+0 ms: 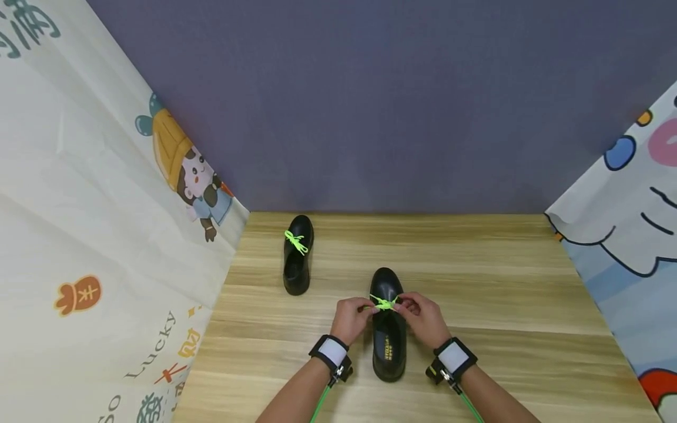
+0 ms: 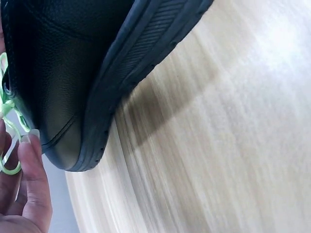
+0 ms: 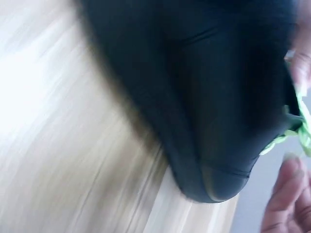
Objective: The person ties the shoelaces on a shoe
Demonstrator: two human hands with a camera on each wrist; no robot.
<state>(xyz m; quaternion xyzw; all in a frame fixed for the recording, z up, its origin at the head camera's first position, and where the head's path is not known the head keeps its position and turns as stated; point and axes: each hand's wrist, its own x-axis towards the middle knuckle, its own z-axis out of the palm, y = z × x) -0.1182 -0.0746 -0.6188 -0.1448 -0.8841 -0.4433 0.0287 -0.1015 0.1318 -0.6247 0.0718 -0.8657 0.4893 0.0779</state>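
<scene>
A black leather shoe (image 1: pixel 386 282) lies toe-away on the floor between both hands, its bright green shoelace (image 1: pixel 385 304) knotted with loops over the opening. From its left side, my left hand (image 1: pixel 349 317) pinches the lace with thumb and fingertips; a green loop (image 2: pixel 10 170) curves beside those fingers in the left wrist view. Opposite it, my right hand (image 1: pixel 423 320) grips the lace close to the knot. The right wrist view is blurred, with the fingers (image 3: pixel 289 194) below the green lace (image 3: pixel 305 128) and the thumb above it.
A second black shoe (image 1: pixel 297 282) stands farther off to the left, its green lace (image 1: pixel 297 242) tied in a bow. Wood-patterned flooring (image 1: pixel 486 264) meets a grey-blue wall (image 1: pixel 396 106) behind. Printed white sheets hang on the left (image 1: pixel 95 194) and right (image 1: pixel 634 229).
</scene>
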